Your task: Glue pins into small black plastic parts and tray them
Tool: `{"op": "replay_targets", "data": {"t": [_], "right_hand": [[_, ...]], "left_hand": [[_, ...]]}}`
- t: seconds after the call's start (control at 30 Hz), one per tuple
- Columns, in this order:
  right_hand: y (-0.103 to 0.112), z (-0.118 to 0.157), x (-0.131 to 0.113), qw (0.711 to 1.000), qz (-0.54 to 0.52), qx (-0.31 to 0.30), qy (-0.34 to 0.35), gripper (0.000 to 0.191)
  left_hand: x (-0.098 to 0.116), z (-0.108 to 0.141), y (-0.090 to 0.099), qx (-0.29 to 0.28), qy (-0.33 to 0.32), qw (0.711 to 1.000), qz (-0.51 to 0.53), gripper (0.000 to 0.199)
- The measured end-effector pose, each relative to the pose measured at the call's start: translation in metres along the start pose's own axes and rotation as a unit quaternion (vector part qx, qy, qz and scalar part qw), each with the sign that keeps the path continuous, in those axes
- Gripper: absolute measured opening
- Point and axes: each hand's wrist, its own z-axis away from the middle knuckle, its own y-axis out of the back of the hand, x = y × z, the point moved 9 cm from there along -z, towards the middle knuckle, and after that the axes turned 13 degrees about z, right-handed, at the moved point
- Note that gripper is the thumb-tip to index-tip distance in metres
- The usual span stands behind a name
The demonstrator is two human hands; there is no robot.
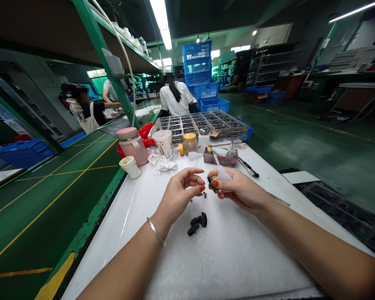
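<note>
My right hand (242,189) grips a small black plastic part (211,183) between thumb and fingers. The same hand also holds a translucent white squeeze bottle (224,174), its thin nozzle pointing up and away. Just left of it, my left hand (183,191) is curved with thumb and fingers apart, and nothing shows between them. Below the hands, several similar black plastic parts (197,223) lie in a loose group on the white tabletop (237,254). A few tiny metallic pieces (205,194) rest on the table between my hands.
Behind my hands stand a pink flask (133,146), a paper cup (163,142), a yellow-lidded jar (190,143) and a small box of bottles (220,158). Farther back are trays of black parts (203,125). A green conveyor belt (65,175) runs at left. Other people work beyond.
</note>
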Motion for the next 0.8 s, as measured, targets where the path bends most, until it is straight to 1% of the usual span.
{"op": "replay_targets", "data": {"t": [0.07,0.13,0.23,0.33,0.4,0.57,0.7,0.8], "right_hand": [[0.006,-0.001,-0.002,0.999,0.007,0.039,0.017,0.034],[0.008,0.0,-0.005,0.997,0.025,0.062,0.039,0.034],[0.009,0.001,-0.007,0.992,0.063,0.088,0.061,0.033],[0.01,0.003,-0.01,0.986,0.1,0.11,0.07,0.032],[0.011,0.005,-0.013,0.981,0.128,0.121,0.077,0.031],[0.014,0.007,-0.018,0.971,0.181,0.135,0.084,0.03],[0.012,0.006,-0.016,0.974,0.173,0.126,0.069,0.033],[0.01,0.006,-0.018,0.973,0.176,0.126,0.078,0.033]], "left_hand": [[-0.009,0.001,-0.005,-0.018,0.037,0.998,0.042,0.042],[-0.015,0.002,-0.011,-0.031,0.058,0.996,0.054,0.043],[-0.016,0.001,-0.011,-0.013,0.052,0.998,0.04,0.037],[-0.015,0.0,-0.008,0.013,0.046,0.998,0.028,0.029],[-0.014,0.0,-0.007,0.019,0.045,0.998,0.027,0.026],[-0.012,-0.001,-0.005,0.026,0.043,0.998,0.033,0.024],[-0.013,-0.001,-0.004,0.027,0.046,0.998,0.034,0.023],[-0.014,-0.001,-0.005,0.021,0.048,0.998,0.031,0.022]]}}
